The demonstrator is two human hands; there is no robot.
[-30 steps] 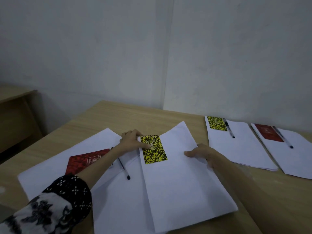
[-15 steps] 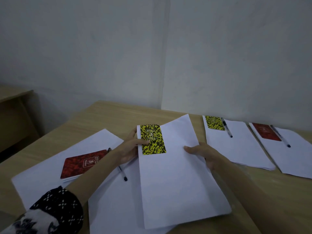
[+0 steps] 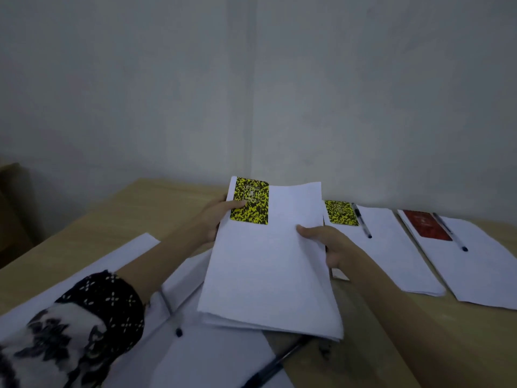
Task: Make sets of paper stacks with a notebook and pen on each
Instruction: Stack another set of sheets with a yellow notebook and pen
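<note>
1. Both hands hold a paper stack (image 3: 268, 264) lifted off the table (image 3: 92, 233), its far end tilted up toward the wall (image 3: 251, 93).
2. The left hand (image 3: 216, 218) has its grip pinching the stack's far left edge, thumb pressed on a yellow notebook (image 3: 250, 201) lying at the stack's far left corner.
3. The right hand (image 3: 327, 242) has its grip pinching the stack's right edge, thumb on top, fingers hidden beneath.
4. Right of the held stack, a second stack (image 3: 391, 247) lies flat with a yellow notebook (image 3: 341, 212) and a pen (image 3: 362, 219).
5. Farther right, a third stack (image 3: 475, 270) carries a red notebook (image 3: 426, 225) and a pen (image 3: 450, 232).
6. Left of and below the held stack lie loose sheets (image 3: 218, 357), a pen (image 3: 169, 312) on them, and another pen (image 3: 275, 365) by the near edge.
</note>
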